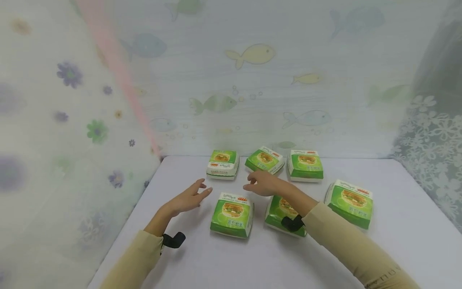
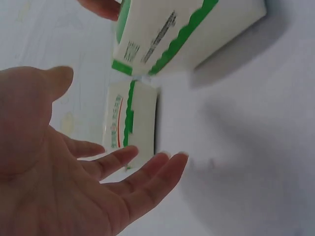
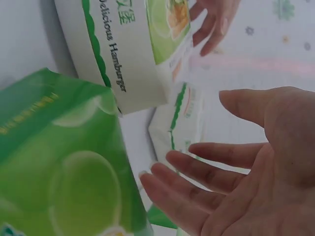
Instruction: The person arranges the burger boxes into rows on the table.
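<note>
Several green-and-white hamburger boxes lie on a white table. My left hand [image 1: 188,198] hovers left of the front-left hamburger box [image 1: 232,214], fingers spread and holding nothing. In the left wrist view its palm and loosely bent fingers [image 2: 152,184] face the boxes. My right hand [image 1: 266,184] hangs above the gap between that box and the front-middle hamburger box [image 1: 286,206], which its forearm partly covers. In the right wrist view, the right hand's fingers [image 3: 197,172] are relaxed with nothing between them. Straight behind the left hand is the back-left hamburger box [image 1: 222,164].
At the back stand a tilted hamburger box [image 1: 264,159] and another box [image 1: 305,165] close beside it. One more box [image 1: 350,202] lies to the right, beyond my right sleeve. A fish-patterned curtain [image 1: 252,100] borders the rear edge of the table [image 1: 202,261], with flowered sheeting [image 1: 72,140] at left.
</note>
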A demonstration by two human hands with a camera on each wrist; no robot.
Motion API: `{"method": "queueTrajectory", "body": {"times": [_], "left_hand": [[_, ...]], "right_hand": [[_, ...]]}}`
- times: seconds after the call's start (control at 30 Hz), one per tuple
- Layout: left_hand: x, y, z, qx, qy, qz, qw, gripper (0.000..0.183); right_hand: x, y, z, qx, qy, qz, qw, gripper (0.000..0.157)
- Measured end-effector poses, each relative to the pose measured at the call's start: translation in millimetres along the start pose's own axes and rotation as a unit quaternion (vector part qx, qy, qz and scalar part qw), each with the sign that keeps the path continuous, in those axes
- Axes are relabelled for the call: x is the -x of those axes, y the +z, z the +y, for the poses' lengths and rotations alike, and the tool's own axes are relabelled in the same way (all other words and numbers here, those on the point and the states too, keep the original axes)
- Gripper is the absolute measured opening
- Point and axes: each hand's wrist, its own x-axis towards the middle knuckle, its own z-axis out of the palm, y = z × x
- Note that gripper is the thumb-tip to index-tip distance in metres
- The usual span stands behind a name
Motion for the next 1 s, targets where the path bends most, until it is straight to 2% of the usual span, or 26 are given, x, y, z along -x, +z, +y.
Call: {"method": "queueTrajectory", "body": {"times": [0.17,0.43,0.67,0.87,1.0], "left_hand": [[8.0,14.8,1.1,0.019,0.014,-0.035,0.9991,0.088],[15.9,22.2,1.4,0.027,0.025,-0.089,0.9954,0.087],[17.4,26.9,-3.3,0.025,0.037,-0.101,0.9939,0.089],[17.7,27.2,-5.8,0.013,0.053,-0.115,0.9919,0.073],[13.9,20.3,-8.0,-0.003,0.046,-0.113,0.9925,0.064]], "right_hand": [[4.1,11.2,4.8,-0.012,-0.014,-0.016,1.000,0.054],[8.5,22.8,6.2,-0.011,-0.030,-0.031,0.999,0.055],[11.2,28.8,6.3,-0.021,-0.027,-0.037,0.999,0.057],[12.5,30.7,5.9,-0.033,-0.026,-0.043,0.998,0.056],[11.4,31.9,4.8,-0.019,-0.022,-0.055,0.998,0.054]]}}
